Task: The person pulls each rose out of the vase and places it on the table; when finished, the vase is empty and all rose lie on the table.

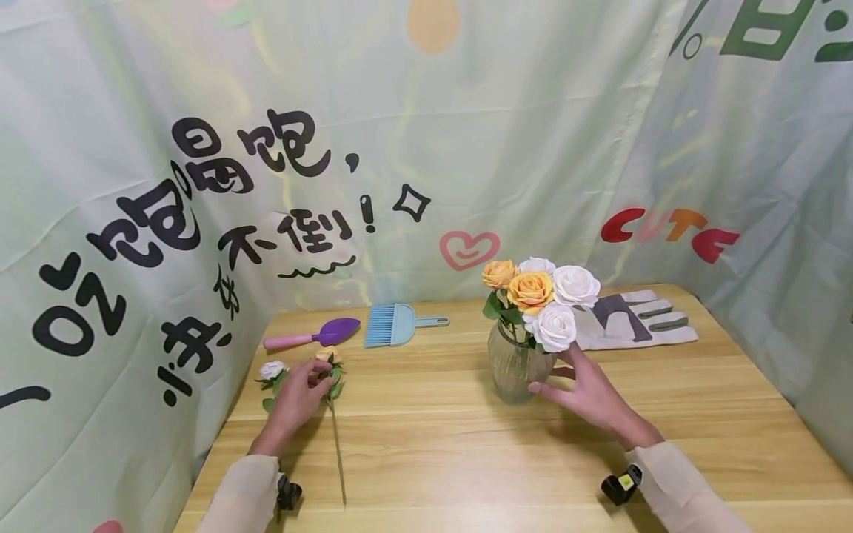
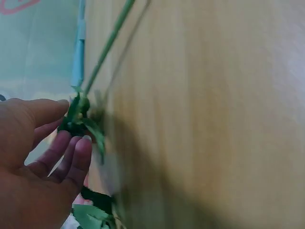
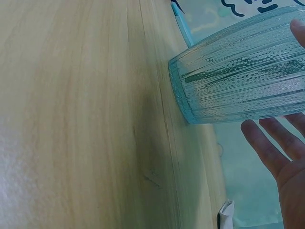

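Observation:
On the table's left side, my left hand (image 1: 303, 389) pinches an orange rose (image 1: 326, 355) just below its bloom. Its long stem trails toward the near edge, and in the left wrist view green leaves (image 2: 74, 126) show between thumb and fingers. A white rose (image 1: 272, 370) lies beside this hand, partly hidden by it. A ribbed glass vase (image 1: 513, 374) stands upright at right of centre, holding orange roses (image 1: 531, 291) and several white roses (image 1: 576, 286). My right hand (image 1: 589, 392) holds the vase's right side, thumb in front; fingertips show along its side in the right wrist view.
Behind the left hand lie a purple trowel with a pink handle (image 1: 340, 331) and a blue brush with a dustpan-like body (image 1: 402, 324). A grey and white work glove (image 1: 636, 320) lies behind the vase. A printed curtain (image 1: 373, 74) hangs along the table's back and sides.

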Action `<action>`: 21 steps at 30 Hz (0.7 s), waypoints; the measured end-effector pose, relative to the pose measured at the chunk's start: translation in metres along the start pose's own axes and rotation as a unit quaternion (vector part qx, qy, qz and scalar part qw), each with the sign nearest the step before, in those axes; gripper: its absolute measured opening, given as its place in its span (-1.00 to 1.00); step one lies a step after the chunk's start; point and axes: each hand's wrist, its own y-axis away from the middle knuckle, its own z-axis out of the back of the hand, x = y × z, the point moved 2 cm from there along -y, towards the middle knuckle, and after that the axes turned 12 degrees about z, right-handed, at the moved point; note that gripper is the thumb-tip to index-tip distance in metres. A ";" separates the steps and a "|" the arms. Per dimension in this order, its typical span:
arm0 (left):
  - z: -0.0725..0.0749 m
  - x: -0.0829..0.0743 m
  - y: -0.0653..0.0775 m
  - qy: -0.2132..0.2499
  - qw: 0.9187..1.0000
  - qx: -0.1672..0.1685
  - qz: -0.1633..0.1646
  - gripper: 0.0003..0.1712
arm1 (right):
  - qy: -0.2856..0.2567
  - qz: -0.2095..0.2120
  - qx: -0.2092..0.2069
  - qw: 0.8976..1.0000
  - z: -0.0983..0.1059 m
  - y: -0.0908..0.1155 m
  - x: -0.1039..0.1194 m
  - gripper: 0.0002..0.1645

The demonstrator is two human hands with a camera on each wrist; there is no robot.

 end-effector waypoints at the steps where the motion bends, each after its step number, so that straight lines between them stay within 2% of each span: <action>1: 0.002 -0.002 0.000 0.003 1.000 -0.007 -0.001 -0.69 | 0.000 -0.001 0.000 1.000 0.000 0.000 0.000 0.30; 5: 0.007 -0.017 -0.001 0.008 0.999 -0.035 -0.012 -0.71 | 0.000 -0.001 -0.001 1.000 -0.001 0.000 -0.001 0.30; 9: 0.008 -0.043 -0.003 0.033 0.998 -0.034 -0.037 -0.67 | 0.002 -0.003 -0.003 1.000 -0.001 0.000 -0.001 0.28; 14: 0.004 -0.090 -0.004 0.101 0.991 -0.011 -0.090 -0.66 | -0.001 -0.002 -0.002 1.000 -0.001 0.000 -0.002 0.28; 21: -0.018 -0.162 0.003 0.152 0.969 0.034 -0.191 -0.73 | -0.009 0.001 -0.005 1.000 0.000 0.000 0.001 0.26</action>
